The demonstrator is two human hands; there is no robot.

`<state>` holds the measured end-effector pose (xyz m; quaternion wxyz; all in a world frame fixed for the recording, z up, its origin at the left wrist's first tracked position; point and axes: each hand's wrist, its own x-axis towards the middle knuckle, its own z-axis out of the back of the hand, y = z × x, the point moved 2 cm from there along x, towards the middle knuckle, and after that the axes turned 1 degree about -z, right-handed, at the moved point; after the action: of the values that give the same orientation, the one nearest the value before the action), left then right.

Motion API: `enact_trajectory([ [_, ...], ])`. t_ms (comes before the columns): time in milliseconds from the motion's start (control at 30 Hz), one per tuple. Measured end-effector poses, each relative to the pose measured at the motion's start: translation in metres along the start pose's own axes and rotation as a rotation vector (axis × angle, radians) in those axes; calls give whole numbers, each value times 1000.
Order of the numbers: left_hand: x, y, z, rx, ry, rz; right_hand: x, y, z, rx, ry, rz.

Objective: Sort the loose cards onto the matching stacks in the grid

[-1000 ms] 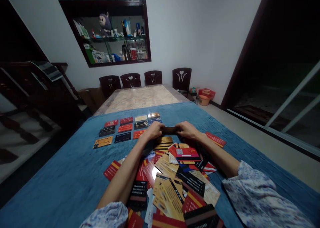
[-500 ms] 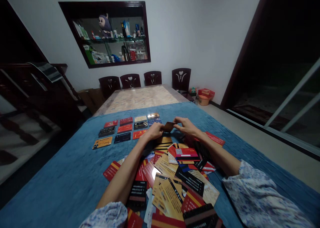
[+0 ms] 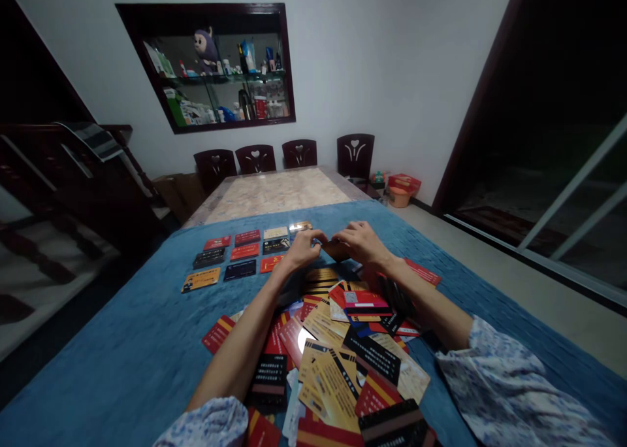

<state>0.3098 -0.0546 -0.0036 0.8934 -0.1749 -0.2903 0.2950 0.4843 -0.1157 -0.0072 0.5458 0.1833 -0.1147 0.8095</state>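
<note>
A dark brownish card (image 3: 337,251) is held tilted above the blue cloth, between my two hands. My right hand (image 3: 362,243) pinches it from the right and top, fingers bent over its edge. At its upper left corner, the curled thumb and fingers of my left hand (image 3: 304,248) close on it. Below my wrists spreads a loose heap of overlapping cards, among them a gold card (image 3: 327,383), a black card (image 3: 372,354) and a red card (image 3: 366,302). Left of my left hand, cards lie in rows, including a navy card (image 3: 240,270) and a yellow card (image 3: 200,280).
A blue cloth (image 3: 112,329) covers the near part of the table; the bare patterned tabletop (image 3: 279,192) shows beyond it. Several dark chairs (image 3: 300,153) stand at the far end. A wall niche (image 3: 206,130) holds a plush toy and bottles. A glass door is at right.
Both hands have shifted their grip on the card, fingers now curled more and raised. The card has tipped and turned between them. The heap and the rows look the same.
</note>
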Motion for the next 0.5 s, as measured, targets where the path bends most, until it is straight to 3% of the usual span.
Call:
enact_trajectory([
  [300,1,4,-8,-26,-94,-98,-3,1,-13,-26,-67,46],
  [500,-1,12,-2,106,-47,-65,-7,-1,-22,-19,15,-4],
])
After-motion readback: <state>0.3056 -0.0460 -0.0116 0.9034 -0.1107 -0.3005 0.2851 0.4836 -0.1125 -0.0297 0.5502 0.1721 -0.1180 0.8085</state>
